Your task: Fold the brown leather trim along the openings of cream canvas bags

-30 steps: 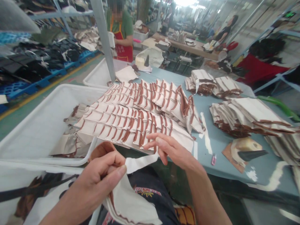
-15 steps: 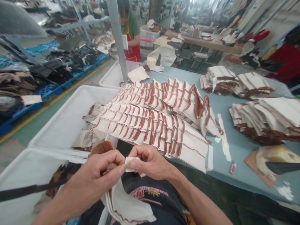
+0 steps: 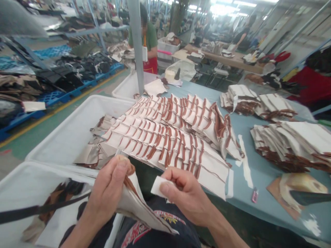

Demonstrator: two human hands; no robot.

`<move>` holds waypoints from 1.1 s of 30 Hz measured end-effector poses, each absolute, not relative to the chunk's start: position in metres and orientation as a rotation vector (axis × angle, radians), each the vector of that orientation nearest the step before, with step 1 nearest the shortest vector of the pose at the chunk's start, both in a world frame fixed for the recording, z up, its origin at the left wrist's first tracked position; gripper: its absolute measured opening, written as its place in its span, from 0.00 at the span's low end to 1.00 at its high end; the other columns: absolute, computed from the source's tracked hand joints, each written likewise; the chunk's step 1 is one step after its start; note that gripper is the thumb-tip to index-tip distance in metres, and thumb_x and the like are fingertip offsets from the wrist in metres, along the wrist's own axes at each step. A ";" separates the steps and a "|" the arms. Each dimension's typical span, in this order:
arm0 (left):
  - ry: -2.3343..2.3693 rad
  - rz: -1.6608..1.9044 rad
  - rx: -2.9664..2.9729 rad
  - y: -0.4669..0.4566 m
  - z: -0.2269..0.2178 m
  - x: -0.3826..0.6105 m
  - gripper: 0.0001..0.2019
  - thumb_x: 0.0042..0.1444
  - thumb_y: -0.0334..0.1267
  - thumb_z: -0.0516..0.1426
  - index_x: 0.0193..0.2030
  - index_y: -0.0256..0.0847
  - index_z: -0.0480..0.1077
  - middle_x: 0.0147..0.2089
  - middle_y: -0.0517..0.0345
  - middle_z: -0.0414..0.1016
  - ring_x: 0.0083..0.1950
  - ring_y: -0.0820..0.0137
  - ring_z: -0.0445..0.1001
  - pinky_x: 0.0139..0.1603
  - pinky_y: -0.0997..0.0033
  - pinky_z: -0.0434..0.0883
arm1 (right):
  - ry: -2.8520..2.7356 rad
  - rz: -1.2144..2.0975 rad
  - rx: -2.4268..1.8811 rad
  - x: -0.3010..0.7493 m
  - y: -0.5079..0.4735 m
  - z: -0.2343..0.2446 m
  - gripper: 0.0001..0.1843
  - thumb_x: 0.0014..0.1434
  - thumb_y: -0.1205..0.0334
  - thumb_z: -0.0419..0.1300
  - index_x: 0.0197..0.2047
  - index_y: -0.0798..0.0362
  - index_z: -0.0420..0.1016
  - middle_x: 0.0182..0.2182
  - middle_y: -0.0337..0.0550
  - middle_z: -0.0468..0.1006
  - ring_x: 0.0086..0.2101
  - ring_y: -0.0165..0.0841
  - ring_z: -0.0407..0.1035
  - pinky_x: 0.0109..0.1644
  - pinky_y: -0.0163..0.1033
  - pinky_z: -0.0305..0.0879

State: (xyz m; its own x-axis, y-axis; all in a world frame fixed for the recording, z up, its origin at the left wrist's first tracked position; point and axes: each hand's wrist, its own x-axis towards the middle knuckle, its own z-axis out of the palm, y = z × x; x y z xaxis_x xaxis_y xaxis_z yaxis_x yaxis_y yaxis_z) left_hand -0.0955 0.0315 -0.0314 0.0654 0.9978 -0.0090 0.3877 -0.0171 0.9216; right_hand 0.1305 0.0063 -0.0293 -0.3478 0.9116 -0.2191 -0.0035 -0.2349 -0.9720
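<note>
My left hand [image 3: 112, 179] is closed round the top edge of a cream fabric piece with brown edging [image 3: 139, 208], which hangs down over my lap. Between thumb and fingers, my right hand [image 3: 183, 193] pinches a small white strip [image 3: 158, 186], apart from the fabric piece. Beyond both hands, overlapping rows of cream pieces with brown edges [image 3: 165, 141] cover the near part of the blue-topped table [image 3: 240, 186].
White bins [image 3: 62, 134] with fabric pieces stand at the left. Stacks of cream and brown pieces [image 3: 292, 141], a pink snipper-like tool [image 3: 254, 195] and a tape dispenser-like object [image 3: 297, 193] lie at the right. A metal post [image 3: 136, 48] rises behind; a co-worker [image 3: 151, 41] stands beyond it.
My hands have moved apart. The white strip has come away with my right hand to the right, while my left hand keeps the fabric piece, now turned to show its brown edge.
</note>
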 end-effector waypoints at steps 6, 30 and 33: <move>1.445 1.080 1.295 0.029 -0.048 -0.079 0.29 0.76 0.62 0.45 0.26 0.47 0.56 0.26 0.64 0.61 0.28 0.68 0.60 0.29 0.68 0.63 | -1.625 1.116 -1.117 0.108 -0.015 -0.040 0.11 0.71 0.60 0.62 0.34 0.51 0.73 0.39 0.42 0.81 0.39 0.33 0.75 0.44 0.37 0.68; 1.064 0.696 1.555 0.024 -0.045 -0.083 0.16 0.67 0.45 0.56 0.33 0.41 0.79 0.32 0.59 0.76 0.34 0.67 0.72 0.35 0.72 0.68 | -1.720 0.930 -1.122 0.133 -0.013 -0.049 0.13 0.73 0.61 0.60 0.34 0.50 0.73 0.38 0.44 0.81 0.38 0.34 0.76 0.44 0.38 0.70; 1.076 0.713 1.601 0.025 -0.039 -0.080 0.14 0.67 0.43 0.56 0.34 0.42 0.79 0.32 0.59 0.77 0.32 0.67 0.72 0.34 0.72 0.68 | -1.590 0.909 -1.210 0.134 -0.015 -0.030 0.15 0.72 0.58 0.61 0.32 0.51 0.74 0.30 0.39 0.77 0.31 0.31 0.71 0.37 0.35 0.65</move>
State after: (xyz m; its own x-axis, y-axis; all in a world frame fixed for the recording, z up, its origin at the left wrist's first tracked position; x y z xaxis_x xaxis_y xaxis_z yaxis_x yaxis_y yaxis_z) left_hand -0.0803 0.0249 -0.0394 0.4223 0.9040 -0.0668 0.2909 -0.0653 0.9545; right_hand 0.1338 -0.0147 -0.0298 -0.1027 0.9687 0.2259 0.2969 0.2466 -0.9225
